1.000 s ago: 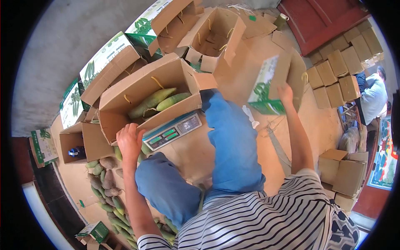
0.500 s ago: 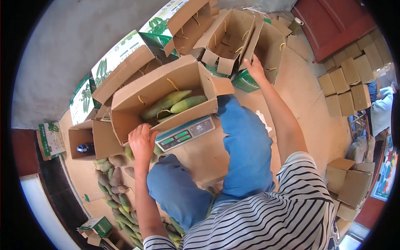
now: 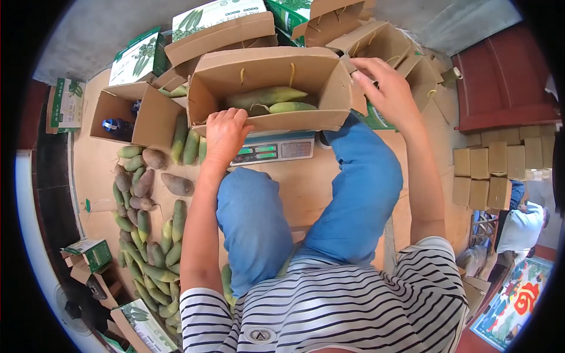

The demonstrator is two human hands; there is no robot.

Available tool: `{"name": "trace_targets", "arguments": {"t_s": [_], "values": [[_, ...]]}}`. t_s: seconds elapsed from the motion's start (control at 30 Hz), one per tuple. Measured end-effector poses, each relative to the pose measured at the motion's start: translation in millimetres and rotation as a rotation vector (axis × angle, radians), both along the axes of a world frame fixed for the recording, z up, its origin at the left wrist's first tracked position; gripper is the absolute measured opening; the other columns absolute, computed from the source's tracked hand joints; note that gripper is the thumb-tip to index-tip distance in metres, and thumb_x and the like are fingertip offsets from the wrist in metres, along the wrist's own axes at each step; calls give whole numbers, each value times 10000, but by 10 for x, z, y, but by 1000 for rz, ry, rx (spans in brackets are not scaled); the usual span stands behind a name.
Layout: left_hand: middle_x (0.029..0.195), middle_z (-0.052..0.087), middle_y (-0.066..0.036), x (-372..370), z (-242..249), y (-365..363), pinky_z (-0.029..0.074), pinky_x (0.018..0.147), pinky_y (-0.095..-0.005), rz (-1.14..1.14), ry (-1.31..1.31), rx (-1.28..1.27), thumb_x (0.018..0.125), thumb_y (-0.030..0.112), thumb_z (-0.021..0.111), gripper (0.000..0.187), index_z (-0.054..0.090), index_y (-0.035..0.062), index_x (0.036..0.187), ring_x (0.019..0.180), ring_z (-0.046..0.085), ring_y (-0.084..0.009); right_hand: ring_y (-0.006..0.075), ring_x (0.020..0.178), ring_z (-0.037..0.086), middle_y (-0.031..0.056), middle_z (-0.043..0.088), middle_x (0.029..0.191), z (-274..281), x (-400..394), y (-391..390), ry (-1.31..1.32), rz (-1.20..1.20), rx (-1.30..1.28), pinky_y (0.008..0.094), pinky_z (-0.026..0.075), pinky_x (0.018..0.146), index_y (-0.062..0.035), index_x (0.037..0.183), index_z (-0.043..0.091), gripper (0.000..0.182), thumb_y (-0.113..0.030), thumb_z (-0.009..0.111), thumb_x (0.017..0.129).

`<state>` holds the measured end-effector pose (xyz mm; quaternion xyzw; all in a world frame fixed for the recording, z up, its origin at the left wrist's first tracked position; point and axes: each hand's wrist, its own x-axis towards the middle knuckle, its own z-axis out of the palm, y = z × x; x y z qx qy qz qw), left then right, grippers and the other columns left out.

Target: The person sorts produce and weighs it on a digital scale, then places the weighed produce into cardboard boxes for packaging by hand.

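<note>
**Both hands on a carton of long green fruit sitting on a scale**

Seen from above, a person in a striped shirt and blue trousers sits on a floor [image 3: 329, 188] covered in flattened cardboard. Across the top of the frame stand several open cartons, some printed green and white.

At upper centre, an open brown carton [image 3: 268, 73] rests on a digital scale [image 3: 272, 149], whose display faces the person. The carton's long axis runs left to right across the frame. Inside lie a few long green fruits [image 3: 268, 97], pointing the same way.

The left hand [image 3: 225, 134] sits at the carton's near left wall, fingers curled over the rim and gripping it. The right hand [image 3: 385, 88] reaches to the carton's right end flap, fingers half bent against the cardboard; a firm grip cannot be told from here. The carton lies between the hands, so each is at its own end.

At lower left of the frame, a loose pile of green and brownish fruit [image 3: 144, 235] spreads over the floor. At the right edge, small closed boxes [image 3: 491, 173] are stacked, with another person [image 3: 521, 226] seated just below them.
</note>
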<state>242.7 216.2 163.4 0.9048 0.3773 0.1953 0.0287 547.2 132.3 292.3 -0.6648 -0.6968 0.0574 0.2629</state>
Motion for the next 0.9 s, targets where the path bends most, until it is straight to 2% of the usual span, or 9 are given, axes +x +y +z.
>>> {"name": "trace_targets", "arguments": {"t_s": [0.03, 0.1, 0.17, 0.23, 0.33, 0.43, 0.63, 0.83, 0.9], "values": [[783, 580, -44, -32, 47, -13, 410, 747, -380, 10, 8, -1, 676, 215, 722, 244, 538, 97, 784, 805, 579, -229, 282, 967, 596, 150, 601, 1052, -110, 167, 47, -22, -100, -13, 339, 461, 824, -20, 1148, 546, 341, -229, 557, 879], [787, 581, -44, -51, 17, 6, 410, 755, -379, 0, -14, -8, 678, 213, 721, 241, 541, 96, 788, 809, 578, -230, 323, 1000, 584, 192, 588, 1090, -1038, 962, 7, -270, -518, 34, 397, 465, 825, -10, 1229, 472, 459, -248, 587, 854], [808, 585, -50, -42, 4, 28, 409, 761, -381, -13, -16, -21, 693, 214, 710, 237, 550, 92, 817, 821, 576, -244, 356, 1038, 561, 223, 564, 1139, -1477, 1348, -224, -248, -739, -317, 454, 463, 816, 9, 1283, 392, 562, -245, 608, 831], [846, 591, -61, -40, 39, 28, 408, 765, -386, -19, -10, -37, 719, 218, 689, 237, 565, 84, 871, 839, 572, -271, 372, 990, 575, 219, 593, 1083, -2116, 1673, -491, -332, -794, -406, 464, 471, 790, -40, 1259, 414, 510, -213, 609, 821], [829, 588, -51, -13, 68, 32, 407, 767, -378, -12, -32, -7, 685, 195, 712, 233, 554, 87, 820, 817, 574, -240, 329, 943, 607, 196, 630, 964, -2231, 1646, -592, -217, -665, -554, 461, 476, 782, -65, 1077, 478, 296, -183, 583, 827], [837, 585, -51, 0, 74, 33, 405, 781, -382, -16, -39, -5, 683, 192, 708, 241, 548, 83, 827, 832, 574, -250, 330, 875, 631, 176, 651, 900, -2228, 1855, -500, -398, -591, -571, 462, 488, 740, -89, 1032, 509, 214, -148, 560, 832], [863, 588, -46, 20, 63, 31, 403, 794, -385, -8, -48, -5, 682, 189, 709, 249, 550, 89, 846, 850, 575, -249, 350, 887, 618, 174, 648, 889, -2282, 2258, -561, -451, -675, -648, 458, 480, 731, -66, 1005, 501, 190, -159, 550, 847], [868, 586, -46, 42, 62, 37, 400, 799, -386, -12, -53, -9, 683, 187, 707, 253, 547, 89, 852, 853, 572, -247, 318, 968, 607, 186, 624, 1029, -2231, 2103, -414, -388, -728, -676, 446, 489, 746, -50, 976, 533, 159, -163, 488, 874], [861, 581, -46, 14, 74, 36, 399, 801, -385, -13, -54, -9, 682, 186, 707, 253, 545, 88, 851, 856, 570, -243, 321, 1002, 588, 187, 604, 1074, -2074, 1982, -330, -472, -726, -653, 441, 483, 769, -46, 992, 536, 188, -183, 523, 864]]}}
